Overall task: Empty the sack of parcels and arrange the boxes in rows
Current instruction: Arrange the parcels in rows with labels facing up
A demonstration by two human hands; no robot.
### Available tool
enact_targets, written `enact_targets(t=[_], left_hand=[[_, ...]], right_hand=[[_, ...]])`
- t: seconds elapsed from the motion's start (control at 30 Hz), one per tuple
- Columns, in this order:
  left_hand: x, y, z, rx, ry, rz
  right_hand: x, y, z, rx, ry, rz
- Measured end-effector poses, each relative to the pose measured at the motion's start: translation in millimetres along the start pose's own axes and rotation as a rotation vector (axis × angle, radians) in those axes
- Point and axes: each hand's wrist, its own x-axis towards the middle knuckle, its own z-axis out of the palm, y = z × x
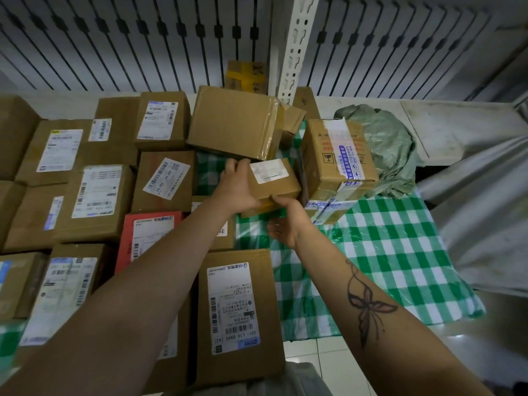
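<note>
The left hand point(237, 187) and right hand point(285, 221) are gripping the small brown white-labelled cardboard box point(274, 181), probably steadying it for row placement.

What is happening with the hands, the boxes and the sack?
Small brown cardboard box: held by both hands, label up.
Left hand: grips its left side.
Right hand: holds its near edge.
Big plain brown cardboard box: tilted on other boxes.
Crumpled green woven sack: lying slack.
Blue-taped cardboard box: sealed, upright.
</note>
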Motion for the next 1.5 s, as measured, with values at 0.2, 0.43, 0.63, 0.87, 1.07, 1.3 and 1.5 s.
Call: enact_targets(t=[0.2,0.43,0.63,0.87,1.07,1.3,1.5], left_hand=[[-17,-11,-11,-0.295,0.015,-0.143],[-40,-15,-19,-1.036,-0.087,-0.231],[-56,-22,-22,-1.489,-0.299,-0.316],[-66,-9,-20,-0.985,-0.008,-0.362],[-73,14,-21,-0.775,-0.106,-0.284],[-78,11,-14,-0.866,-0.172,-0.382],[-77,7,-9,-1.21,-0.122,-0.382]], right_hand=[[-16,-6,8,0.093,-0.072,-0.154],[-32,-8,20,0.142,-0.033,-0.293],[-48,-8,14,0.239,-0.221,-0.288],[-51,-8,10,0.07,-0.117,-0.264],[-49,2,22,-0.142,0.24,-0.409],[-53,-6,6,-0.052,0.127,-0.453],[-52,-1,-3,-0.088,-0.067,-0.233]])
